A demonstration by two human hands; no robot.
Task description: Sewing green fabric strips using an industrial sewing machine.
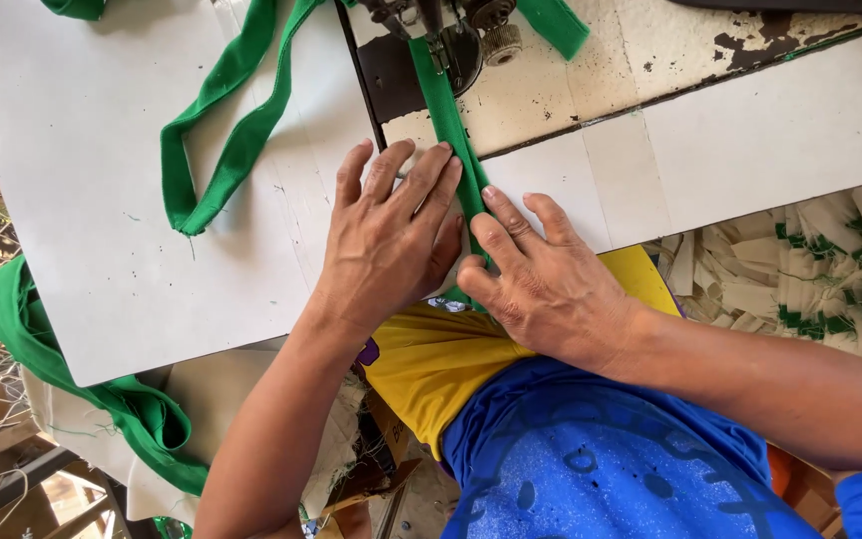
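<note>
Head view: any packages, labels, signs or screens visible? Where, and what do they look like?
No packages, signs or screens.
Only print: faded dark circular graphic on the blue shirt, bottom centre, below the right hand.
Small white-and-purple patch on the yellow cloth, under the left hand; too small to identify.

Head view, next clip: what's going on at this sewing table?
A person at a sewing machine has both hands flat on a narrow green fabric strip that runs up under the presser foot. The left hand presses beside the strip's left edge, the right hand holds its right edge near the white table front. More green strip loops across the table's left side and hangs off the edge. Yellow cloth lies in the lap.
</note>
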